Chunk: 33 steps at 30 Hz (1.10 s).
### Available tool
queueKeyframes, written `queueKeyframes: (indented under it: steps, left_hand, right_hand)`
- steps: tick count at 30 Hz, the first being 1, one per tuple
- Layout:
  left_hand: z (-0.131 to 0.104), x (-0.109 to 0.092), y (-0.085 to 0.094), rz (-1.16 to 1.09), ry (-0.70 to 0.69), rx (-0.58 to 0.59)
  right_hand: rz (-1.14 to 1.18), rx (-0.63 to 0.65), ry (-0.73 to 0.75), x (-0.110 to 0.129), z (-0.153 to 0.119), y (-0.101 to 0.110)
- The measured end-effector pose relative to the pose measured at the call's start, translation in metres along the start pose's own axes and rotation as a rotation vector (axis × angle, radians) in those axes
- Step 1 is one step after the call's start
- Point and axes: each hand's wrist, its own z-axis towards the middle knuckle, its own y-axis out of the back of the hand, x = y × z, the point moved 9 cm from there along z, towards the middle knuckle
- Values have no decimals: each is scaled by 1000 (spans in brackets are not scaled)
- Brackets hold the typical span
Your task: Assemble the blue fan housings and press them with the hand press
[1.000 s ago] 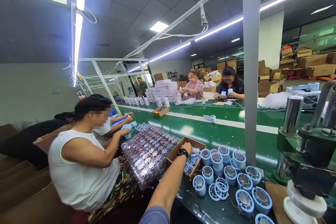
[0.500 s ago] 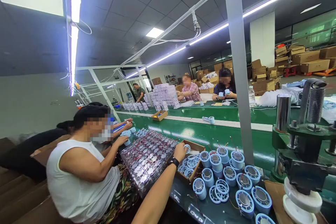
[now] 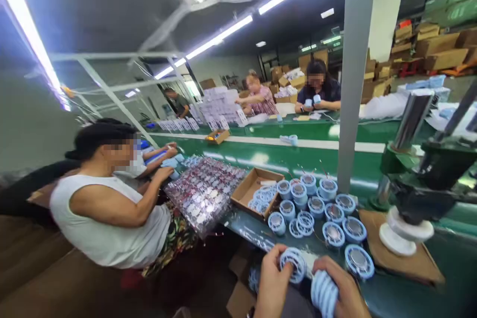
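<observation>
The left hand (image 3: 271, 280) pinches round, light blue plastic rings (image 3: 298, 262) and the right hand (image 3: 346, 285) squeezes a light blue plastic stack (image 3: 323, 292), maybe so nothing slips, beside the dark green tabletop (image 3: 404, 300), though it looks blurry.

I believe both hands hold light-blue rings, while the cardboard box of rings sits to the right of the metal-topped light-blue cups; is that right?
Not quite: the head view shows the cardboard box to the left of the light-blue cups. The left hand and right hand do hold light-blue rings.
</observation>
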Motion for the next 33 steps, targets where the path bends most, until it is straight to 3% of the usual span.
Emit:
queueKeyframes:
  steps: [7, 10, 14, 21, 26, 30, 33]
  left_hand:
    - [-8, -2, -3, -16, 100, 85]
    - [-15, 4, -9, 59, 104, 90]
    - [-26, 5, -26, 121, 82, 184]
    - [-55, 34, -33, -141, 260, 265]
    - [-71, 37, -50, -290, 134, 281]
    - [-66, 45, -55, -332, 6, 152]
    - [-53, 68, -63, -593, 162, 135]
  right_hand:
    - [8, -27, -125, 11, -5, 3]
    - [-1, -31, -143, 6, -11, -7]
    - [-10, 5, -160, -4, -14, -23]
    - [-77, 45, -255, -22, -17, -23]
    - [-112, 35, -272, -18, -18, -20]
    - [-35, 43, -233, -28, -23, -22]
    - [67, 110, -221, -49, -24, -29]
